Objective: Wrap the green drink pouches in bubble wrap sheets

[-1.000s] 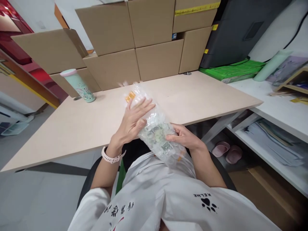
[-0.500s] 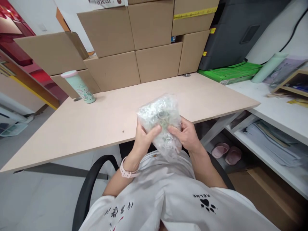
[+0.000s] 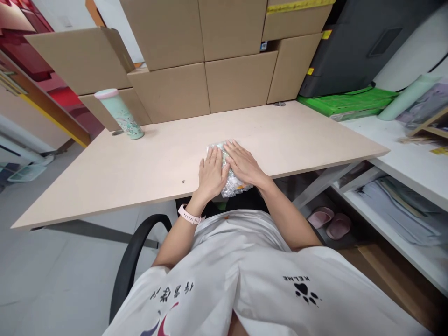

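A clear plastic bag (image 3: 234, 185) with small greenish items inside lies on the light wooden desk (image 3: 147, 163), close to its near edge. My left hand (image 3: 211, 173) rests flat on the bag's left part, fingers stretched out. My right hand (image 3: 243, 163) lies flat over the bag's right part, fingers spread. Both palms press down on it, and most of the bag is hidden beneath them. A pale watch (image 3: 190, 215) sits on my left wrist.
A mint-green tumbler (image 3: 120, 113) stands at the desk's back left. Stacked cardboard boxes (image 3: 206, 56) line the back edge. A green cutting mat (image 3: 345, 102) and a dark case lie right. A white shelf (image 3: 406, 163) runs along the right; pink slippers (image 3: 329, 223) below.
The bag was held in the air in front of my chest; now it lies on the desk with both hands flattened on top of it.
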`<move>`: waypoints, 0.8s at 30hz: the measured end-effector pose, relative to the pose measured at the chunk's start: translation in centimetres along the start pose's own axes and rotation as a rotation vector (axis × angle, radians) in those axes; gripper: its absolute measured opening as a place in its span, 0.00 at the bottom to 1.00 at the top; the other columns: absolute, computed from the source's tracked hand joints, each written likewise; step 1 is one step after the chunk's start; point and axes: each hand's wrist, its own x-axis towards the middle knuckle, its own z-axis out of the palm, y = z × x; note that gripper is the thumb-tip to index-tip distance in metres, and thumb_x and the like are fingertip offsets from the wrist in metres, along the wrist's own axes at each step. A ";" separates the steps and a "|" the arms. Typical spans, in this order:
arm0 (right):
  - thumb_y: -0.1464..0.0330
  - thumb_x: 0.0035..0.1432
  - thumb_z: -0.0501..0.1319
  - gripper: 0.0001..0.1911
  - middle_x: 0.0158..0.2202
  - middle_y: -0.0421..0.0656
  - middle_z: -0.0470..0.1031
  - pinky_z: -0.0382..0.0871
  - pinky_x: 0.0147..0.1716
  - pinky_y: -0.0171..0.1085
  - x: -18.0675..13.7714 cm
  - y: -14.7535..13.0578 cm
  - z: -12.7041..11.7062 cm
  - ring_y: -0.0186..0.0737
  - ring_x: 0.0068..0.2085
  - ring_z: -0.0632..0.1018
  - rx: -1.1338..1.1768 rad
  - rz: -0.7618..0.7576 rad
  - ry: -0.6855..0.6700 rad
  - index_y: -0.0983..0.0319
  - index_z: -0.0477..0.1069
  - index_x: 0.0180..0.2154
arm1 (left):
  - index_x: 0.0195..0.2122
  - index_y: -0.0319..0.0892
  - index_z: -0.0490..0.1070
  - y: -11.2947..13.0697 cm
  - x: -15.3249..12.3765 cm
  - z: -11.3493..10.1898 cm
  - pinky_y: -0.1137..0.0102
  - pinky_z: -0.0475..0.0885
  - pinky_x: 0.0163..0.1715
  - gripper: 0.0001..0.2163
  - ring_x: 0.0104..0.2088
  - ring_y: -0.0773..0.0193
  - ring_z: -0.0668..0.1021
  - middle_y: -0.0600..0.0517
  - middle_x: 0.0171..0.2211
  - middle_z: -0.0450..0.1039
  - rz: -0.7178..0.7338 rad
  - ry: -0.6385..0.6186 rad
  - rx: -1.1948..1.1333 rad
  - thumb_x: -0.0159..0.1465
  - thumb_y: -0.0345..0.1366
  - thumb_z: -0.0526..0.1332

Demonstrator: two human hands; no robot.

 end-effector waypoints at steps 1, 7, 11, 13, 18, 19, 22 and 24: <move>0.61 0.71 0.45 0.24 0.69 0.41 0.60 0.60 0.65 0.57 0.0 0.0 0.0 0.49 0.71 0.57 0.002 -0.004 0.004 0.50 0.62 0.65 | 0.72 0.54 0.40 0.0 0.0 -0.1 0.34 0.51 0.66 0.29 0.73 0.43 0.50 0.45 0.72 0.47 0.012 0.005 -0.007 0.72 0.54 0.42; 0.56 0.70 0.48 0.24 0.63 0.50 0.67 0.69 0.57 0.55 -1.2 0.5 -0.3 0.51 0.64 0.68 0.130 0.176 0.206 0.53 0.63 0.63 | 0.69 0.54 0.46 0.6 -1.3 -1.5 0.37 0.63 0.60 0.28 0.69 0.42 0.60 0.43 0.68 0.57 -0.115 0.290 -0.106 0.71 0.54 0.48; 0.53 0.70 0.45 0.24 0.46 0.52 0.77 0.73 0.48 0.56 -2.1 1.1 -1.0 0.53 0.48 0.78 0.210 0.456 0.299 0.56 0.69 0.57 | 0.64 0.51 0.56 1.0 -1.3 -2.1 0.44 0.74 0.44 0.27 0.47 0.47 0.78 0.42 0.47 0.73 -0.333 0.326 -0.258 0.69 0.56 0.53; 0.51 0.68 0.48 0.25 0.42 0.51 0.77 0.74 0.46 0.55 -2.2 0.8 -1.6 0.53 0.46 0.78 0.241 0.446 0.207 0.56 0.69 0.57 | 0.63 0.50 0.58 1.4 -0.8 -2.3 0.47 0.75 0.40 0.26 0.39 0.52 0.79 0.45 0.40 0.73 -0.357 0.262 -0.293 0.68 0.56 0.56; 0.46 0.59 0.61 0.42 0.60 0.51 0.69 0.74 0.48 0.55 -1.8 -1.5 -4.2 0.57 0.56 0.74 0.241 0.203 0.165 0.52 0.51 0.69 | 0.67 0.55 0.51 3.7 0.2 -3.9 0.52 0.75 0.47 0.28 0.50 0.52 0.75 0.44 0.55 0.67 -0.118 0.380 -0.365 0.69 0.51 0.57; 0.45 0.58 0.61 0.45 0.64 0.50 0.65 0.74 0.48 0.54 -1.7 -1.9 -4.6 0.57 0.58 0.72 0.225 0.164 0.175 0.51 0.47 0.70 | 0.68 0.56 0.50 4.1 0.2 -4.3 0.52 0.74 0.49 0.28 0.51 0.52 0.74 0.44 0.58 0.65 -0.074 0.404 -0.364 0.69 0.50 0.56; 0.48 0.60 0.60 0.45 0.68 0.49 0.58 0.75 0.48 0.51 -1.5 -2.3 -5.1 0.55 0.58 0.72 0.167 0.156 0.199 0.51 0.42 0.71 | 0.68 0.57 0.50 4.5 0.1 -4.8 0.52 0.74 0.49 0.28 0.50 0.52 0.74 0.44 0.61 0.62 -0.085 0.380 -0.359 0.69 0.50 0.56; 0.54 0.64 0.58 0.39 0.68 0.49 0.59 0.75 0.47 0.50 -1.5 -1.8 -4.7 0.53 0.55 0.75 0.123 0.207 0.185 0.52 0.45 0.70 | 0.66 0.55 0.54 4.1 -0.1 -4.5 0.48 0.72 0.51 0.27 0.53 0.47 0.73 0.42 0.64 0.56 -0.144 0.329 -0.327 0.68 0.52 0.57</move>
